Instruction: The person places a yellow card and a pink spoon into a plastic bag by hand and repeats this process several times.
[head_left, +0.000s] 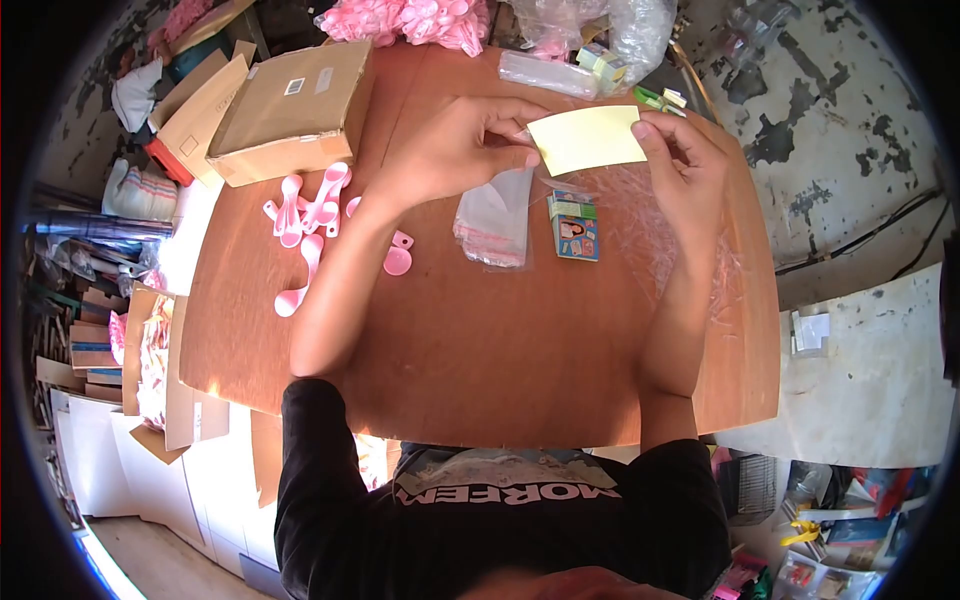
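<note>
A pale yellow slip of paper (pixel 588 140) is stretched out above the far part of the table. My left hand (pixel 470 145) pinches its left end, while my right hand (pixel 685 160) grips the right end between thumb and fingers. Below the paper lies a stack of clear plastic bags (pixel 493 225). Beside that stack, to the right, rests a small blue box (pixel 576 232) with a picture on it. Pink scoops (pixel 318 210) lie to the left of my left forearm, and another pink scoop (pixel 398 257) lies just right of it.
On the table's far left stands a closed cardboard box (pixel 290 110). Pink items in plastic (pixel 420 20) are heaped at the back edge. Clear plastic wrap (pixel 720 270) spreads under my right forearm. Green-handled scissors or a similar tool (pixel 655 100) sit at the far right.
</note>
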